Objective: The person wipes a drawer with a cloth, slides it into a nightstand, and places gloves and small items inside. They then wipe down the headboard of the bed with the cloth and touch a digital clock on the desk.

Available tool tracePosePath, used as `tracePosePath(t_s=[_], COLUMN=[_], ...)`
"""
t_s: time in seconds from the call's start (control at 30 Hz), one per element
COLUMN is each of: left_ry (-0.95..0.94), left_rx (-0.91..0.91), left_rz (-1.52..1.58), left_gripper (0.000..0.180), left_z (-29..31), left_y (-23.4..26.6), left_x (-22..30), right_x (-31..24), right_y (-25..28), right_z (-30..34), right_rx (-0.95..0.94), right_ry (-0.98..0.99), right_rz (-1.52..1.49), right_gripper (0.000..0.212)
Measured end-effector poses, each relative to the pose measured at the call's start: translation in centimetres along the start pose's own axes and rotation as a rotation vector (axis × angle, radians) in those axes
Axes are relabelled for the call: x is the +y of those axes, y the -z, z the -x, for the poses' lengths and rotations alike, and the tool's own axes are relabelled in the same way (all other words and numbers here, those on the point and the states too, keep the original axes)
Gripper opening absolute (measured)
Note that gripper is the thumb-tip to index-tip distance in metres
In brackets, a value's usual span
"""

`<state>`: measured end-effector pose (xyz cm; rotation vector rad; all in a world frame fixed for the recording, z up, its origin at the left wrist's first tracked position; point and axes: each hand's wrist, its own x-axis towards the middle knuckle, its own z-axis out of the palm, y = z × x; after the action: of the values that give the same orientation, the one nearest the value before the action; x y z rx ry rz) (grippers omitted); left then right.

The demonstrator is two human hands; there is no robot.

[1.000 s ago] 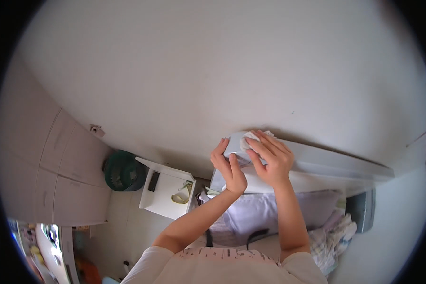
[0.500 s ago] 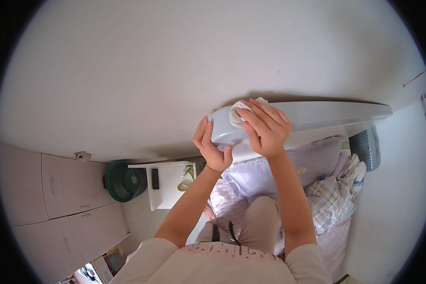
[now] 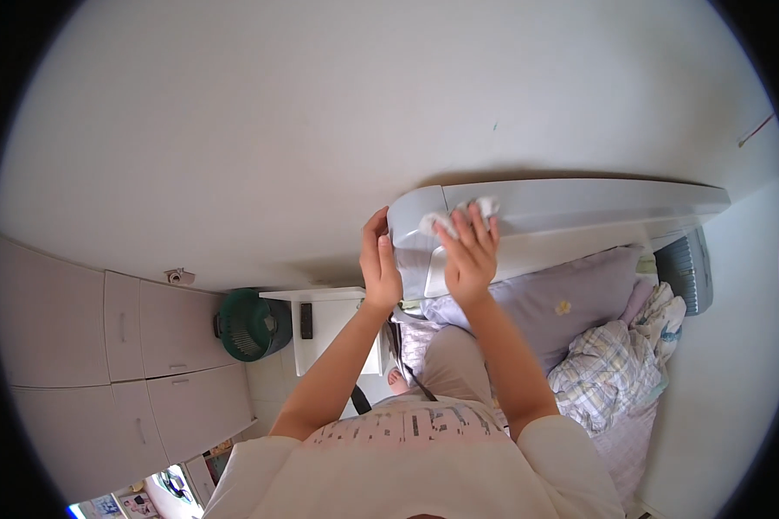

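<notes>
A light grey headboard (image 3: 571, 204) with a rounded left end stands against the wall at the back of a bed. My left hand (image 3: 381, 268) lies against that rounded end, fingers stretched upward along its side. Bunched under the fingers of my right hand (image 3: 467, 259) is a white cloth (image 3: 487, 206), pressed on the headboard's upper front edge near its left end. Part of the cloth is hidden by the fingers, which look slightly blurred.
On the bed are a grey-lilac pillow (image 3: 541, 303) and a crumpled checked quilt (image 3: 601, 372). Left of the bed stand a white bedside table (image 3: 325, 346) with a dark remote (image 3: 306, 320), a green basket (image 3: 249, 324) and pale cupboards (image 3: 69, 346).
My right hand and the cloth have come down from the headboard's top towards its front edge. My left thumb has swung up beside the fingers. The view has shifted a little.
</notes>
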<state>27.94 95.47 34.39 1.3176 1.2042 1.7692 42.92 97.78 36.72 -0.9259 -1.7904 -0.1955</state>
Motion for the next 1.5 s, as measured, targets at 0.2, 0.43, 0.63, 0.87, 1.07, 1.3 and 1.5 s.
tracePosePath(t_s=[0.2,0.43,0.63,0.87,1.07,1.3,1.5], left_ry=[0.147,0.135,0.075,0.050,0.120,0.066,0.084], left_rx=[0.103,0.076,0.025,0.116,0.267,0.287,0.287], left_rz=[-0.009,0.009,-0.031,-0.112,0.013,-0.014,0.097], left_gripper=[0.041,0.054,0.063,0.069,0.070,0.078,0.081], left_z=[-0.6,-0.7,-0.4,-0.3,0.0,-0.1,-0.2], left_y=[-0.7,-1.2,-1.5,-2.1,-2.6,-2.8,-2.7], left_x=[-1.5,-2.2,-2.2,-3.2,-3.5,-4.1,-4.8], right_x=[0.1,2.7,1.3,6.4,2.1,7.8,0.3], right_y=[-1.1,-1.2,-2.8,2.2,-0.3,2.9,-1.8], right_z=[5.4,2.9,4.9,1.7,5.6,1.1,4.2], right_rx=[-0.248,0.200,0.135,0.638,0.087,0.634,0.212], right_ry=[0.225,0.025,0.011,-0.715,-0.095,-0.767,-0.246], right_rz=[-0.039,-0.016,0.103,-0.103,-0.129,-0.041,-0.044], right_gripper=[0.019,0.019,0.023,0.029,0.026,0.031,0.022])
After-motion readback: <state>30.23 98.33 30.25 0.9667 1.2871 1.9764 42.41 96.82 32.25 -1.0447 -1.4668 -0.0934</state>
